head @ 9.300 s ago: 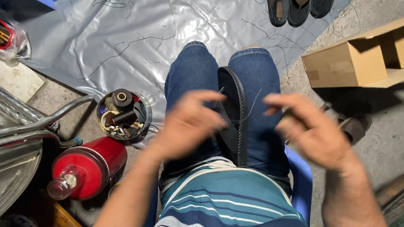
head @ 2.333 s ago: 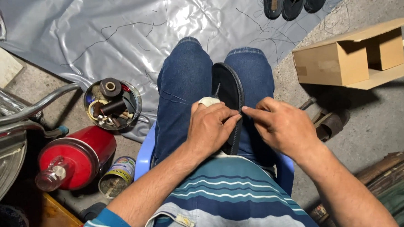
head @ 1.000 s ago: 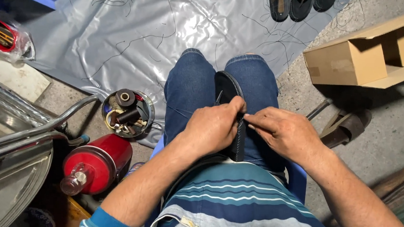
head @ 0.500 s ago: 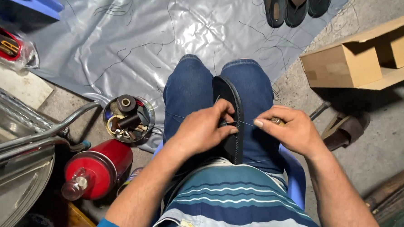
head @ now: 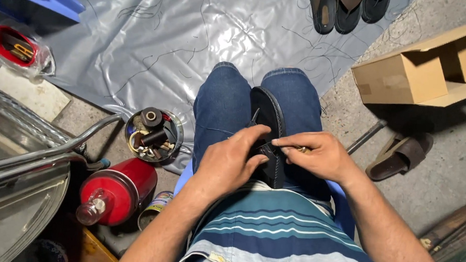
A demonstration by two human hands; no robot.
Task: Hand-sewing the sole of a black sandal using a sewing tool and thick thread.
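The dark shoe [head: 271,125] stands on edge between the knees, clamped by the thighs. The left hand [head: 229,162] steadies it, fingers pressed against its side; the right hand [head: 318,154] pinches a small tool – probably a needle – at the sole edge. Stitching appears to be in progress – how much seam remains cannot be judged. A tin of spools [head: 153,134] sits on the floor to the left.

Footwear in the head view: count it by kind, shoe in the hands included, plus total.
Dark shoe clamped between the knees, left hand and right hand on it: 1
Dark sandals on the grey sheet, top edge: 3, partly cut off
Brown sandal on the concrete, right: 1
Total: 5
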